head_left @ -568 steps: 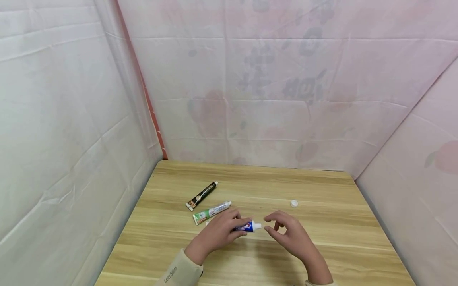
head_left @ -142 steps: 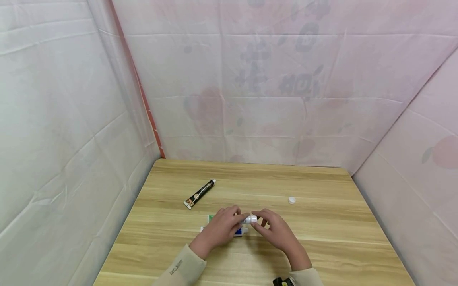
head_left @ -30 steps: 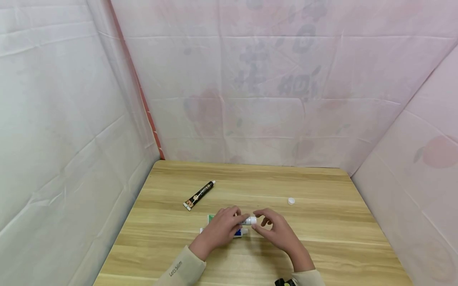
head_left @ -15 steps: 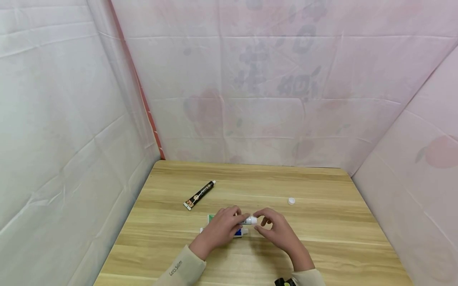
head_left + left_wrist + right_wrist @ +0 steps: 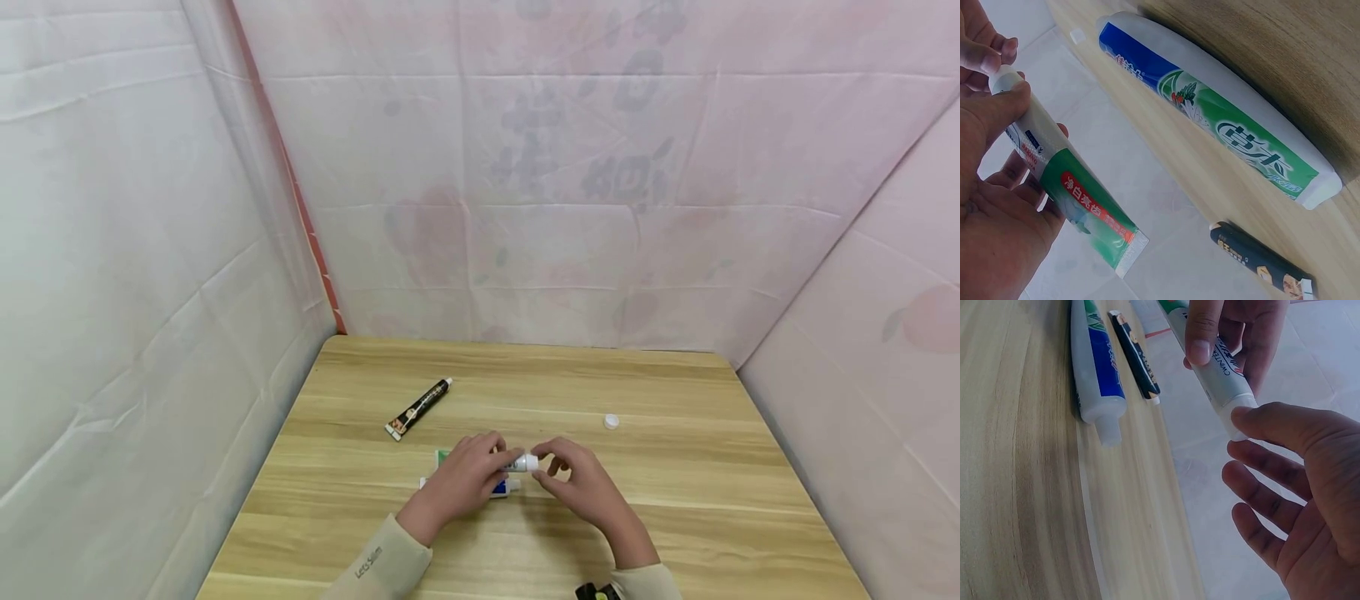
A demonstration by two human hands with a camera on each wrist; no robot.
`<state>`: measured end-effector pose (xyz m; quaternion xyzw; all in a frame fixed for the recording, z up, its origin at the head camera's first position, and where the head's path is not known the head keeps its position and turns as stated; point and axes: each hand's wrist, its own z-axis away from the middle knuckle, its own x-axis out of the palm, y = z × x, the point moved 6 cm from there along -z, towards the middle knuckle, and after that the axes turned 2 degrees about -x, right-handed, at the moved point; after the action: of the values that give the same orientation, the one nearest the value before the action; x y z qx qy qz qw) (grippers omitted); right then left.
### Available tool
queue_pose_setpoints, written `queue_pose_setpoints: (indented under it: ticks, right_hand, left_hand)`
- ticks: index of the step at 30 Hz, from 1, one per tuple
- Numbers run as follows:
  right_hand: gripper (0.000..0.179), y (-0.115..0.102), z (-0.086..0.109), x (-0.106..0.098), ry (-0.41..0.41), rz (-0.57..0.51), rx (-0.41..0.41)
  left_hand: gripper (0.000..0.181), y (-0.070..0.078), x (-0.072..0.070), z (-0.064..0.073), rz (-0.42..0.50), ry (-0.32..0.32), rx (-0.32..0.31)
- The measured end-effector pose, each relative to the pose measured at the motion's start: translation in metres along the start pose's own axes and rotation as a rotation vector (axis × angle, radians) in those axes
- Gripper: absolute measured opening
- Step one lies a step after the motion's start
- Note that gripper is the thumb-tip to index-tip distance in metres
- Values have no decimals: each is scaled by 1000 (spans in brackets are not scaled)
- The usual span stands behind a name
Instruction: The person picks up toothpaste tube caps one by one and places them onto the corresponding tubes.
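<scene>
My left hand (image 5: 468, 471) grips a white and green toothpaste tube (image 5: 1079, 194) around its upper body, raised off the table. At the tube's end, my right hand (image 5: 581, 479) pinches the white cap (image 5: 1241, 425) between thumb and index finger; its other fingers are spread, loosely bent. Below the held tube lies a blue, green and white toothpaste tube (image 5: 1100, 369), its narrow white tip (image 5: 1109, 430) pointing right. In the head view my left hand covers much of both tubes.
Farther back on the wooden table (image 5: 360, 500) lies a black toothpaste tube (image 5: 417, 409). A small round white cap (image 5: 611, 422) lies at the right. White cloth walls (image 5: 525, 250) stand behind and at both sides.
Earliest, my left hand held the blue tube while the green one lay behind; now the blue lies down and the green is held. Lately my right fingers shift slightly about the cap.
</scene>
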<state>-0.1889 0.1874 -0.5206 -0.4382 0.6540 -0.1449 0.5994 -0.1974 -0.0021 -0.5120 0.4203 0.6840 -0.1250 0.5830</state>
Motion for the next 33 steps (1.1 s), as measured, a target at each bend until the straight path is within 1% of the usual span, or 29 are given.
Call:
queue_pose_setpoints:
  ticks: [4, 7, 13, 19, 27, 33]
  right_hand:
    - [23, 0, 1, 1, -4, -2, 5]
    - [21, 1, 1, 2, -12, -5, 12]
    - [21, 2, 1, 2, -30, 2, 63]
    - [22, 3, 1, 2, -43, -4, 107]
    - [23, 6, 0, 5, -72, -8, 143]
    - [25, 7, 1, 6, -77, 5, 142]
  left_hand:
    - [42, 0, 0, 1, -6, -10, -7]
    - [42, 0, 0, 1, -11, -3, 0]
    - [44, 0, 1, 1, -17, 6, 8]
    - [46, 1, -1, 2, -25, 31, 31]
    - [45, 1, 0, 1, -28, -5, 4]
    - [46, 1, 1, 1, -17, -10, 2]
